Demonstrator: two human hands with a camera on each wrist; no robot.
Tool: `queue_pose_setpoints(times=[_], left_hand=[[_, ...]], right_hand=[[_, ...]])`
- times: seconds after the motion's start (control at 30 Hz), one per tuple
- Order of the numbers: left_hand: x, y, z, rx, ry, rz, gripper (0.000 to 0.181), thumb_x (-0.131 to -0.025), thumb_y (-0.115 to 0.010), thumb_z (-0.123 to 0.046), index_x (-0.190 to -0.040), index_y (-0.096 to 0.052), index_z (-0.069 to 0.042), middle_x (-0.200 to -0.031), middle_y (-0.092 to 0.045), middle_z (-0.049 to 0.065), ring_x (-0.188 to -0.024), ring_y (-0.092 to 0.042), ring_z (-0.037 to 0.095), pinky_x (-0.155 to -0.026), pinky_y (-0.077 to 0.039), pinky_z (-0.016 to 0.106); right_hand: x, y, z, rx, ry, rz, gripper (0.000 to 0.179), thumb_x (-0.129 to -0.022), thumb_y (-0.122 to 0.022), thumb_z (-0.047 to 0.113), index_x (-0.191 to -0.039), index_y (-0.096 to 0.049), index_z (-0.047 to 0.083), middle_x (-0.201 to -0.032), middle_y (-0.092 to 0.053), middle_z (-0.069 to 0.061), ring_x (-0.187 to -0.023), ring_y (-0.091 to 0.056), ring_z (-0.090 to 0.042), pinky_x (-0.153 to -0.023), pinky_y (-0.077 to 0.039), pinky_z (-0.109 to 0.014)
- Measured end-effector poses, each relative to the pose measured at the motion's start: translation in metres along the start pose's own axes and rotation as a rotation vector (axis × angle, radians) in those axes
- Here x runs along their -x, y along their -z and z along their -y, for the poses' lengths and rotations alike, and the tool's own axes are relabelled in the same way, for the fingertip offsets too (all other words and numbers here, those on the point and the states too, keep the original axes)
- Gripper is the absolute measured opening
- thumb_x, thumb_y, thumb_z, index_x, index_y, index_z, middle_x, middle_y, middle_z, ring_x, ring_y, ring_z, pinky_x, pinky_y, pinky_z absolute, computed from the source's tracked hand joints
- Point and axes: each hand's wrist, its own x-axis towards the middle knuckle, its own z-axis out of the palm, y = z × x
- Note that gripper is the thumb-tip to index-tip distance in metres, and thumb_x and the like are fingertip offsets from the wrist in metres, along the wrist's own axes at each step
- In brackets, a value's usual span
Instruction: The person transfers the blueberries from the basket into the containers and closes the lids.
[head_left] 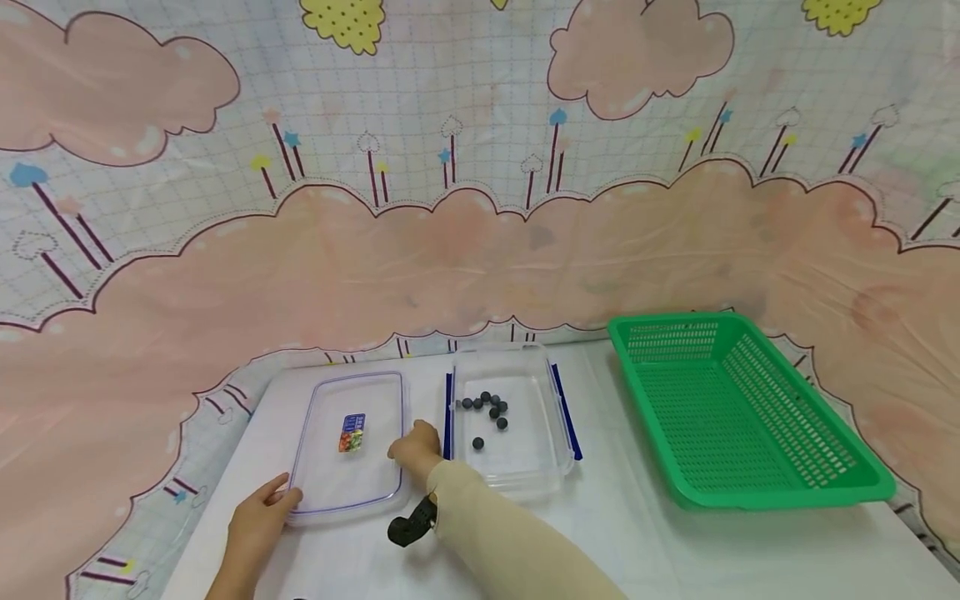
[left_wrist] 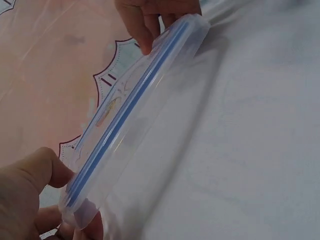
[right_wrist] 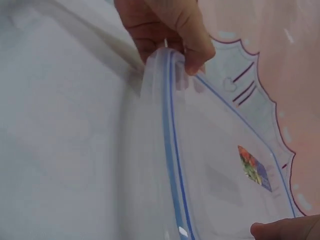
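Note:
A clear plastic box lid with a blue seal line and a small colourful sticker is held over the left part of the table. My left hand grips its near-left corner, with the thumb on top and fingers beneath in the left wrist view. On the lid's right edge, my right hand pinches it; only the thumb shows in the right wrist view. Just right of that hand stands an open clear box with blue side clips. Several small dark round things like blueberries lie in it.
A green slatted plastic basket stands at the right of the white-covered table. A patterned cloth hangs behind the table and down its sides. My right sleeve crosses in front of the clear box.

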Motion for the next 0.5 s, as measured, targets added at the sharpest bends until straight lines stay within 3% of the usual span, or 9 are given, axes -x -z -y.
queue_pose_setpoints(times=[0.13, 0.3, 0.4, 0.5], left_hand=[[0.0, 0.009, 0.003, 0.093, 0.041, 0.07, 0.064, -0.093, -0.059, -0.026, -0.142, -0.041, 0.01, -0.084, -0.061, 0.006, -0.067, -0.055, 0.013, -0.059, -0.049, 0.023], [0.006, 0.02, 0.003, 0.246, 0.12, 0.114, 0.069, -0.095, -0.062, -0.026, -0.148, -0.032, 0.006, -0.09, -0.052, 0.006, -0.074, -0.052, 0.01, -0.063, -0.054, 0.02], [0.01, 0.026, -0.001, 0.295, 0.14, 0.137, 0.071, -0.096, -0.062, -0.026, -0.15, -0.029, 0.003, -0.087, -0.045, 0.003, -0.075, -0.049, 0.008, -0.065, -0.055, 0.019], [0.015, 0.03, -0.008, 0.345, 0.15, 0.137, 0.071, -0.096, -0.063, -0.027, -0.151, -0.028, 0.0, -0.084, -0.043, 0.0, -0.072, -0.049, 0.007, -0.066, -0.055, 0.019]], right_hand=[[0.003, 0.002, 0.002, -0.13, -0.048, 0.068, 0.054, -0.076, -0.077, 0.001, -0.126, -0.059, -0.009, -0.125, -0.061, -0.024, -0.115, -0.059, -0.034, -0.099, -0.05, -0.042], [0.008, 0.007, 0.007, -0.326, -0.101, 0.142, 0.054, -0.078, -0.074, -0.002, -0.13, -0.058, -0.004, -0.127, -0.059, -0.021, -0.116, -0.058, -0.035, -0.099, -0.049, -0.046], [0.011, 0.014, 0.012, -0.361, -0.077, 0.148, 0.055, -0.078, -0.075, -0.003, -0.13, -0.058, -0.002, -0.126, -0.06, -0.02, -0.115, -0.059, -0.034, -0.099, -0.048, -0.047], [0.015, 0.023, 0.018, -0.326, -0.037, 0.14, 0.054, -0.078, -0.076, -0.001, -0.129, -0.059, -0.001, -0.123, -0.061, -0.019, -0.111, -0.06, -0.031, -0.096, -0.05, -0.044]])
